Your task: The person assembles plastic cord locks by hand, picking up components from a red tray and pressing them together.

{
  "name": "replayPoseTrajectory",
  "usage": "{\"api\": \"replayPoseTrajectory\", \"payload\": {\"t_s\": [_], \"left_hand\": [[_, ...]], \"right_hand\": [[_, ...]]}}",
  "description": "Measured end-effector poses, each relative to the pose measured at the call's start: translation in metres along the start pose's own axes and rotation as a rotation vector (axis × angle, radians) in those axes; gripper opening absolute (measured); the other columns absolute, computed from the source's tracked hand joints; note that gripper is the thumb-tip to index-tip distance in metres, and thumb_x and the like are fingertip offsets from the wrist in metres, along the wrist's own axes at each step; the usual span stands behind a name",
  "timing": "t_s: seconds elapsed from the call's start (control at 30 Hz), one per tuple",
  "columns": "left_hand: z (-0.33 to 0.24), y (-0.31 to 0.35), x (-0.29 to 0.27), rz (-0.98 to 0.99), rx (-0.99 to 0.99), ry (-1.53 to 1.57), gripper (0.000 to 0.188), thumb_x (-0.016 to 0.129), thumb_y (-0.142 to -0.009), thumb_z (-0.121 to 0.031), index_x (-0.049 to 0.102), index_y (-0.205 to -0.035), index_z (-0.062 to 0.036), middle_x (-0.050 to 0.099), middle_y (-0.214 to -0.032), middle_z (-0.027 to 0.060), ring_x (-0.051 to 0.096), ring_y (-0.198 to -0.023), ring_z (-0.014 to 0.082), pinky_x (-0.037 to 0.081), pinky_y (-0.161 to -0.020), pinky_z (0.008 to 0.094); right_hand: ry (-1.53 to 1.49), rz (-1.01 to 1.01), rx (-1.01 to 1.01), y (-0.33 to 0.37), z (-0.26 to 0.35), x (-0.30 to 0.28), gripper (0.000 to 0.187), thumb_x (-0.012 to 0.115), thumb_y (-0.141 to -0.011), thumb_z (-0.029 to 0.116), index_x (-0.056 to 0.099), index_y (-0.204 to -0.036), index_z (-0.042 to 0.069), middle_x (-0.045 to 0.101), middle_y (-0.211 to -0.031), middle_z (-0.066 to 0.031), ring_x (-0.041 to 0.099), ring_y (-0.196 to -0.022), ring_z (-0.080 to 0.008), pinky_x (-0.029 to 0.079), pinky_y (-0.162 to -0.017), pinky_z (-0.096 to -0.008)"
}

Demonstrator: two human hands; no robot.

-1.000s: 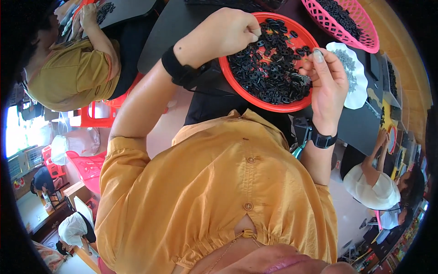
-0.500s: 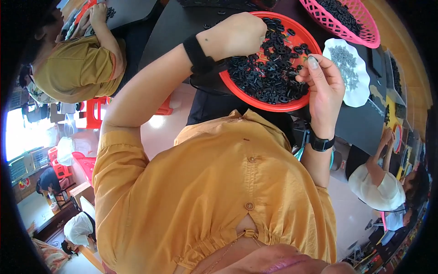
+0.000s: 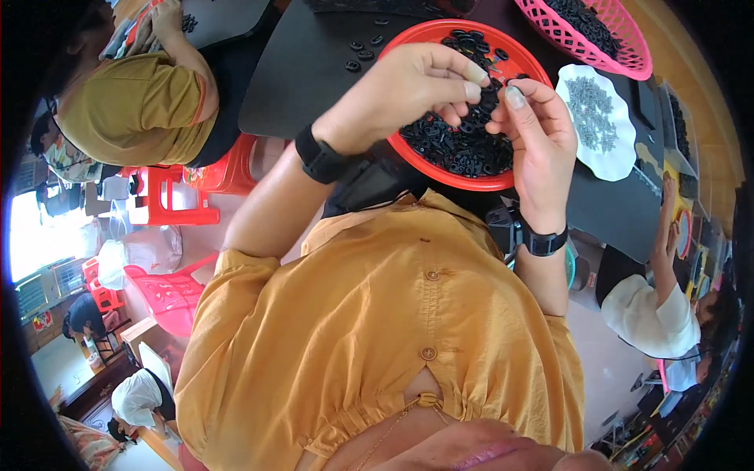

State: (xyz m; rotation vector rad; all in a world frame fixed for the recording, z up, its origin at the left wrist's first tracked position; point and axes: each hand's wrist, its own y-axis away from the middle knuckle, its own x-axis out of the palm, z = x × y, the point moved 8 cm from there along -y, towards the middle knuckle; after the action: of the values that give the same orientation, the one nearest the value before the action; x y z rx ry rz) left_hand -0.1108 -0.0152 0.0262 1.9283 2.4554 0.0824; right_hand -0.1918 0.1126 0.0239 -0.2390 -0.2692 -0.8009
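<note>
The left hand point(image 3: 404, 90) holds its thumb and forefinger close together, near the right hand point(image 3: 542, 129), whose thumb and forefinger are also drawn together; whether either pinches a piece, I cannot tell. Under both hands, black pieces point(image 3: 459, 149) fill a red tray point(image 3: 471, 183). Left of the left hand, loose black ovals point(image 3: 353, 67) lie on the counter point(image 3: 287, 82). Just right of the right hand stands a white wavy-edged dish point(image 3: 620, 163) of small greyish pieces point(image 3: 593, 118); beyond it, a pink basket point(image 3: 632, 71).

small black pieces point(image 3: 459, 153) are lying heaped and jumbled in that round red tray point(image 3: 477, 184). several black ovals point(image 3: 365, 55) are resting loose near its rim.
</note>
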Motion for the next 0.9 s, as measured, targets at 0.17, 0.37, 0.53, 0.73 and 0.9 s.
{"api": "replayPoseTrajectory", "payload": {"t_s": [0.17,0.37,0.53,0.73,0.9], "left_hand": [[0.013,0.007,0.017,-0.052,0.043,0.398,0.021,0.060,-0.093,-0.010,0.061,-0.111,0.0009,0.066,-0.094,0.0073,0.065,-0.081,0.0131,0.053,-0.074,0.0235],[0.000,0.008,-0.015,-0.238,0.153,0.027,0.020,0.063,-0.090,-0.010,0.064,-0.107,0.0001,0.067,-0.092,0.0050,0.064,-0.079,0.0118,0.052,-0.070,0.0243],[-0.009,0.007,-0.015,-0.147,0.185,-0.681,0.014,0.067,-0.084,-0.011,0.068,-0.095,-0.0036,0.067,-0.074,0.0060,0.064,-0.070,0.0119,0.051,-0.065,0.0270],[-0.010,0.002,0.029,0.134,0.487,-0.954,0.016,0.068,-0.076,-0.011,0.066,-0.090,-0.0028,0.064,-0.082,0.0137,0.063,-0.080,0.0301,0.050,-0.073,0.0367],[0.001,-0.005,0.038,0.124,0.453,-1.053,0.017,0.068,-0.076,-0.013,0.066,-0.090,-0.0033,0.063,-0.086,0.0151,0.062,-0.082,0.0326,0.050,-0.075,0.0387]], "right_hand": [[0.032,-0.028,-0.150,0.003,-0.003,0.015,0.015,0.064,-0.090,0.008,0.061,-0.103,0.000,0.062,-0.085,-0.0027,0.058,-0.071,-0.0078,0.048,-0.065,-0.0202],[-0.036,-0.091,-0.150,-0.004,0.003,-0.006,0.017,0.063,-0.091,0.010,0.060,-0.105,0.000,0.063,-0.087,-0.0048,0.060,-0.072,-0.0105,0.052,-0.066,-0.0237],[-0.063,-0.065,-0.140,-0.005,0.012,-0.025,0.018,0.063,-0.091,0.010,0.060,-0.105,0.000,0.063,-0.085,-0.0053,0.060,-0.074,-0.0112,0.052,-0.065,-0.0245],[-0.011,-0.070,-0.103,0.000,0.005,-0.029,0.018,0.063,-0.090,0.009,0.060,-0.105,0.000,0.063,-0.085,-0.0059,0.060,-0.074,-0.0112,0.051,-0.064,-0.0247],[-0.013,-0.074,-0.093,0.001,0.005,-0.029,0.018,0.064,-0.090,0.009,0.061,-0.105,0.000,0.063,-0.085,-0.0057,0.059,-0.073,-0.0106,0.051,-0.064,-0.0246]]}}
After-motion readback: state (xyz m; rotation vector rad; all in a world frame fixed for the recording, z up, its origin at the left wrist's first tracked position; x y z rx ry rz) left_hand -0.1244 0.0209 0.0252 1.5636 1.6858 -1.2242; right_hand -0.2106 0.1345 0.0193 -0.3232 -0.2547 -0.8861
